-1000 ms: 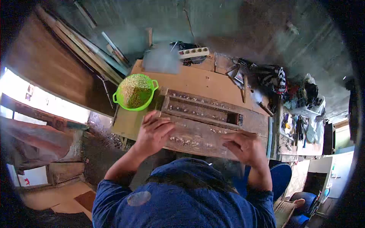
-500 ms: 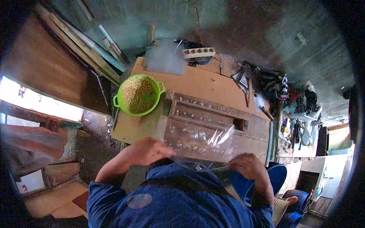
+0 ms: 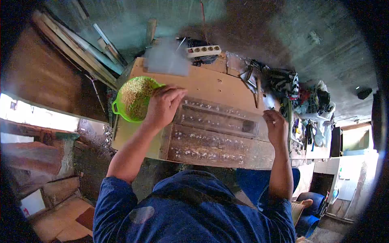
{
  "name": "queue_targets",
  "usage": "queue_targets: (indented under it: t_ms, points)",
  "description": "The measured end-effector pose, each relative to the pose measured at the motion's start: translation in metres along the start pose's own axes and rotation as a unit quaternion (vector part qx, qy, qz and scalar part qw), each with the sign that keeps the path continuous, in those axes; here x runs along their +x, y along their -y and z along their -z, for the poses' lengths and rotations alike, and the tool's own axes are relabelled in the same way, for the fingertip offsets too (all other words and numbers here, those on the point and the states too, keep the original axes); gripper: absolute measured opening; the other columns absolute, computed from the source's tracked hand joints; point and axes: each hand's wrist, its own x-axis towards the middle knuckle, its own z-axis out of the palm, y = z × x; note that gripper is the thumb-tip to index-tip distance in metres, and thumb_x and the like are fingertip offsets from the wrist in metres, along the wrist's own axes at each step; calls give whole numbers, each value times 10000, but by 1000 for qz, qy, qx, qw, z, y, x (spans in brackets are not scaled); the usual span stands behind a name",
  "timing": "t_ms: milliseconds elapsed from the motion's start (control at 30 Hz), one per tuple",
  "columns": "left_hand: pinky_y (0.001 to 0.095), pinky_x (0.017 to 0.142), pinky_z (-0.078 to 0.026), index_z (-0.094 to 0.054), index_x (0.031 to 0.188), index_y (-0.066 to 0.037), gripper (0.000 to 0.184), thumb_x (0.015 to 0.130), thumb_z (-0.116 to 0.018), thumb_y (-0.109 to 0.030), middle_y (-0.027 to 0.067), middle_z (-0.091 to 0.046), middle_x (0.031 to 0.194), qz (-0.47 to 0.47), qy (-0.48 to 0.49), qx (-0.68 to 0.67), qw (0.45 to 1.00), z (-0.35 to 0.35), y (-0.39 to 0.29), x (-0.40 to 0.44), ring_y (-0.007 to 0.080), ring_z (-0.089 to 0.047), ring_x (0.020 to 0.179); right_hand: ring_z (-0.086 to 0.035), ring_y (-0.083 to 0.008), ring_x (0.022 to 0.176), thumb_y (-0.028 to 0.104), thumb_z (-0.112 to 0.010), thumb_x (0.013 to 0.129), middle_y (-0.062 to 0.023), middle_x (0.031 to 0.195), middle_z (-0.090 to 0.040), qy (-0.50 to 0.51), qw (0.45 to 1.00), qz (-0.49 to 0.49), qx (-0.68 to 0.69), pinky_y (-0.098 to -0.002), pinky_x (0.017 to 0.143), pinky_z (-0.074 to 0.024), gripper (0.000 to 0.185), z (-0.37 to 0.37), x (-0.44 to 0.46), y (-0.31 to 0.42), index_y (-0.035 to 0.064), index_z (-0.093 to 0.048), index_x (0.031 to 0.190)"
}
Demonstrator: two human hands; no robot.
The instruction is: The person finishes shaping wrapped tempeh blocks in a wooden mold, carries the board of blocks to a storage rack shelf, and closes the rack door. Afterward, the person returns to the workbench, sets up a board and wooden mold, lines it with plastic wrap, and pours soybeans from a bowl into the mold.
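Note:
My left hand (image 3: 165, 106) is closed at the fingertips, over the left end of a wooden board (image 3: 210, 156) and in front of the bowl's right side. My right hand (image 3: 276, 126) is closed too, at the board's right end. A clear plastic sheet (image 3: 223, 107) stretches faintly between them above the board; its edges are hard to make out. Rows of small white bits dot the board, which has a long recessed slot. The bright green two-handled bowl (image 3: 121, 97) holds pale yellow, grain-like pieces and is partly hidden by my left hand.
A translucent sheet stack (image 3: 167, 60) lies at the table's back edge beside a white power strip (image 3: 204, 50). Bags and clutter (image 3: 283, 83) crowd the back right. Planks (image 3: 77, 52) lean at the left. Blue seating (image 3: 251, 182) stands below the table's right side.
Both hands have moved forward, away from my body, carrying the clear plastic sheet over the board. My left hand now overlaps the green bowl's right side.

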Motion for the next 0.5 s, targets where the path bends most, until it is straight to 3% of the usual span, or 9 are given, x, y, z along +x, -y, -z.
queue_targets:
  t_ms: [33,100,167,267,500]
  points:
    - [404,844,-518,-715,1025,-59,157,906,-628,-115,130,-703,1016,0,-5,6,1000,1,-7,1,316,-662,995,-680,-204,848,140,-658,924,-109,949,-712,-89,996,20,-21,-323,778,-518,153,1,4,-2,26,-704,1014]
    - [430,940,-467,-728,1043,-88,186,871,-660,-90,104,-672,1129,-85,-98,71,989,5,-22,0,316,-608,1123,-675,-234,900,95,-659,918,-120,1006,-701,-186,982,25,4,-328,807,-523,139,7,1,-5,9,-702,1018]
    - [442,985,-432,-732,1058,-99,214,854,-672,-81,90,-654,1176,-97,-104,97,985,6,-34,-18,323,-568,1183,-669,-268,920,30,-664,897,-139,1004,-697,-256,965,61,1,-354,834,-527,124,10,-13,-15,3,-701,1013]
    - [461,1048,-382,-738,1084,-125,268,827,-690,-68,73,-620,1258,-94,-87,122,984,-1,-42,-58,340,-505,1270,-652,-292,982,-27,-670,865,-148,1018,-688,-286,951,114,-13,-380,877,-517,136,1,-47,-37,9,-705,991]
    - [491,1107,-317,-741,1130,-202,345,818,-689,-67,83,-506,1424,-10,45,167,985,-51,-16,-118,370,-369,1390,-607,-321,1091,-29,-703,822,-134,1093,-664,-215,975,47,-20,-417,953,-466,149,-75,-101,-92,34,-711,957]
